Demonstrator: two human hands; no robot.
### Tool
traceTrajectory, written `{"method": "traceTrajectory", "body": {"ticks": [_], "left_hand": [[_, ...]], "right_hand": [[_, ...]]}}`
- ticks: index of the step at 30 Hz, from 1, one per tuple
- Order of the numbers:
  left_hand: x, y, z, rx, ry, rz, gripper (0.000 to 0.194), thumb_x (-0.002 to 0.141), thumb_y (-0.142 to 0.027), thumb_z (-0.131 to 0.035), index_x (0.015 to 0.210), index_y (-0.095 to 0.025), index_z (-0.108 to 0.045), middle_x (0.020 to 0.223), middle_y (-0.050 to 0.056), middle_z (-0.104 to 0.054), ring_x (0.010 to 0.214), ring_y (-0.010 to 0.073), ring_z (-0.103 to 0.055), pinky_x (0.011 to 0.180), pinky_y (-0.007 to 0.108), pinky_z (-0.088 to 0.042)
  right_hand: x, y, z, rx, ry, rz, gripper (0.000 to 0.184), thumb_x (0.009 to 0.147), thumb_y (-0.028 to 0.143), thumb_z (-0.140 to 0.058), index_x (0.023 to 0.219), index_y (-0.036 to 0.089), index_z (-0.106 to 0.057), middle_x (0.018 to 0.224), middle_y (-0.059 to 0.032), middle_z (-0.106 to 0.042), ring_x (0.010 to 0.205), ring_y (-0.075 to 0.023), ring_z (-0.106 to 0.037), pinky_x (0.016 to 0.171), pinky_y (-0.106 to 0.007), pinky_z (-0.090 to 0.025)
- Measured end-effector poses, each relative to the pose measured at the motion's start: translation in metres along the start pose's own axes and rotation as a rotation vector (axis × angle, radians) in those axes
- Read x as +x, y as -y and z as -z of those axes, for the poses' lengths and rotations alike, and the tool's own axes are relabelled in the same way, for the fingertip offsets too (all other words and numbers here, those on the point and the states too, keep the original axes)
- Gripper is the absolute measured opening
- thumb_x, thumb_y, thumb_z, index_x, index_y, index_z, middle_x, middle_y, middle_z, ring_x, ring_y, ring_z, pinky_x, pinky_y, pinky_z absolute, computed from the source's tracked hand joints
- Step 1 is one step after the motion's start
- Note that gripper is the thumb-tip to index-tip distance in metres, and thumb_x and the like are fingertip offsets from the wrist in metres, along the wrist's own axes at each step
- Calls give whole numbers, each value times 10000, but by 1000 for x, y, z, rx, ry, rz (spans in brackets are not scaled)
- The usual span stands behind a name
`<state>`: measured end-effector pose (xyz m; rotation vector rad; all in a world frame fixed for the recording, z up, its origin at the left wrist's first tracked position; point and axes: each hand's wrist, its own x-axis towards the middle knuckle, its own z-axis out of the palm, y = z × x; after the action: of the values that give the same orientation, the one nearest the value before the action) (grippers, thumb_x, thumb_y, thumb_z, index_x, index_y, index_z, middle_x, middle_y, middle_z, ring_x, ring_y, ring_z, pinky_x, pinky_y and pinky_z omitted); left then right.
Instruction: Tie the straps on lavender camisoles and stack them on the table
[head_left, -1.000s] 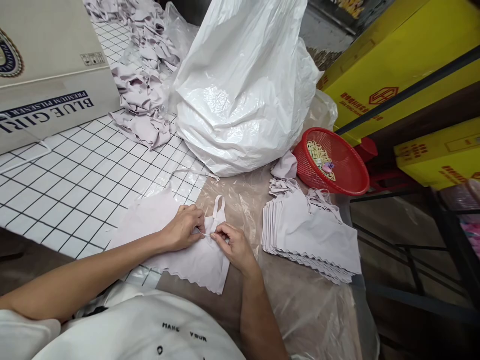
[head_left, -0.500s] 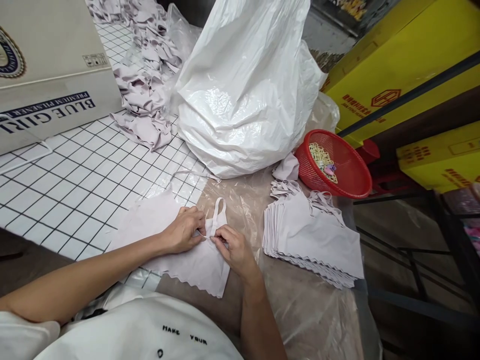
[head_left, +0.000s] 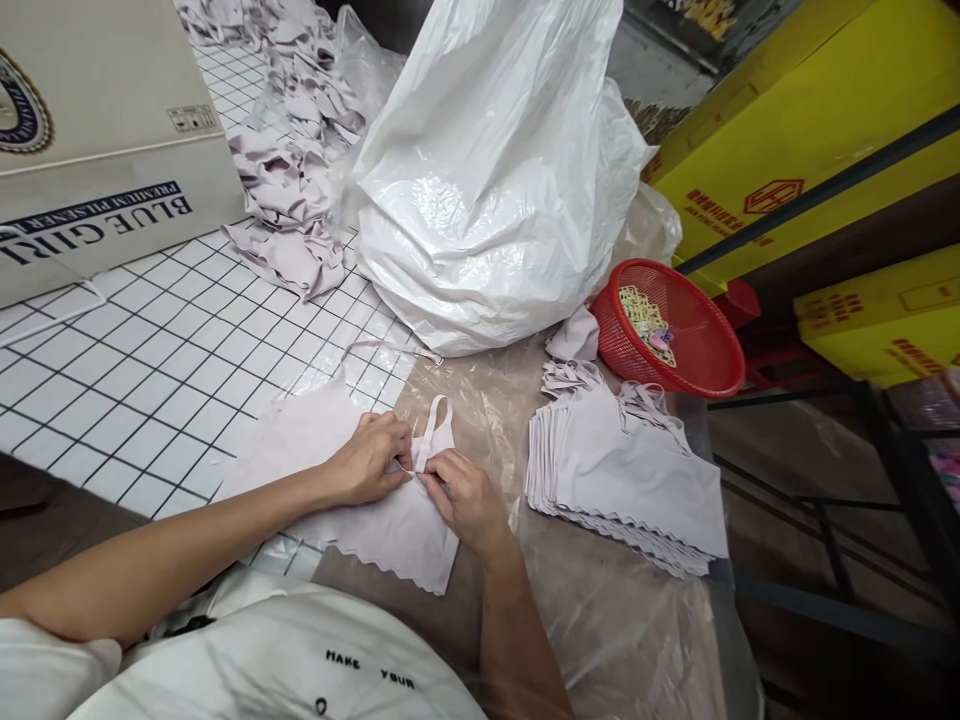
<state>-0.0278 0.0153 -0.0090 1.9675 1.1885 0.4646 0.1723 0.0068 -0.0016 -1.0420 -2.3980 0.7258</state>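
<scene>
A pale lilac bra [head_left: 390,540] with a scalloped hem lies spread on the table in front of me. My left hand [head_left: 367,460] rests on it, its fingers pinching at the base of a looped bra strap [head_left: 429,435]. From the right, my right hand [head_left: 466,498] pinches the same spot, thumb and forefinger pressed together. The fingertips of the two hands almost meet, and the small part between them is mostly covered. Beyond my left hand, another thin strap [head_left: 390,347] stretches out across the table.
A neat stack of similar bras [head_left: 630,460] lies at the right. Behind it stands a red basket [head_left: 697,340] holding small pale pieces. A big white plastic bag [head_left: 487,200] fills the back. At the left are a carton [head_left: 112,150] and heaped lilac garments [head_left: 292,180].
My right hand has shifted very slightly left, and the strap loop leans a little differently. Both hands keep their pinch at the strap's base.
</scene>
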Motion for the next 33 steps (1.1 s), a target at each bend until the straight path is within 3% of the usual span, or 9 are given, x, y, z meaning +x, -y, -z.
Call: {"method": "traceTrajectory", "body": {"ticks": [7, 15, 18, 20, 23, 27, 30, 33], "left_hand": [[-1, 0, 0, 41, 12, -20, 98, 784, -188, -627, 713, -167, -563, 830, 31, -608, 899, 221, -525, 834, 390, -322], [-1, 0, -3, 95, -32, -15, 80, 807, -190, -627, 750, -166, -575, 844, 36, -619, 877, 224, -532, 810, 395, -356], [-8, -5, -6, 195, -135, -1, 89, 809, -205, -646, 873, -161, -603, 938, 77, -621, 912, 258, -531, 809, 420, -400], [-17, -8, -11, 289, -236, -67, 127, 854, -212, -605, 961, -143, -604, 1000, 113, -615, 934, 275, -530, 814, 440, -432], [-31, -9, -22, 370, -300, -294, 167, 931, -168, -495, 1049, -120, -603, 1106, 148, -621, 1001, 271, -546, 870, 437, -470], [-43, -2, -38, 407, -160, -513, 299, 961, -185, -470, 1222, -90, -579, 1334, 174, -579, 1284, 304, -482, 1058, 450, -429], [-46, 4, -43, 437, 8, -552, 470, 954, -282, -524, 1366, -55, -504, 1467, 186, -496, 1424, 355, -354, 1142, 492, -352], [-47, 6, -42, 439, 111, -572, 592, 945, -344, -551, 1465, -92, -421, 1558, 157, -394, 1474, 356, -277, 1181, 505, -290]], "right_hand": [[2, 1, -11, 70, -47, -25, 183, 977, 205, -477, 830, 211, -586, 774, -53, -615, 755, -188, -575, 680, -313, -457], [6, 6, -17, 355, -120, -336, 137, 896, 274, -557, 779, 205, -569, 756, -11, -611, 659, -133, -544, 598, -254, -436], [6, 7, -17, 547, -148, -490, 85, 872, 295, -563, 876, 211, -569, 847, -24, -677, 722, -144, -603, 651, -265, -464], [7, 8, -18, 712, -177, -551, 134, 846, 287, -578, 954, 219, -539, 904, -30, -704, 815, -162, -648, 725, -285, -486], [8, 10, -16, 896, -222, -609, 256, 800, 272, -615, 1016, 236, -482, 859, -2, -711, 870, -172, -672, 800, -306, -495], [13, 17, -6, 1083, -263, -670, 443, 754, 259, -659, 1144, 247, -448, 869, 14, -725, 824, -163, -679, 817, -318, -508], [23, 16, 8, 1158, -308, -691, 535, 727, 266, -678, 1200, 255, -429, 906, 10, -729, 733, -152, -662, 728, -300, -516], [38, 2, 19, 1061, -385, -675, 527, 747, 269, -651, 1220, 245, -420, 926, 1, -727, 667, -129, -615, 648, -259, -487]]}}
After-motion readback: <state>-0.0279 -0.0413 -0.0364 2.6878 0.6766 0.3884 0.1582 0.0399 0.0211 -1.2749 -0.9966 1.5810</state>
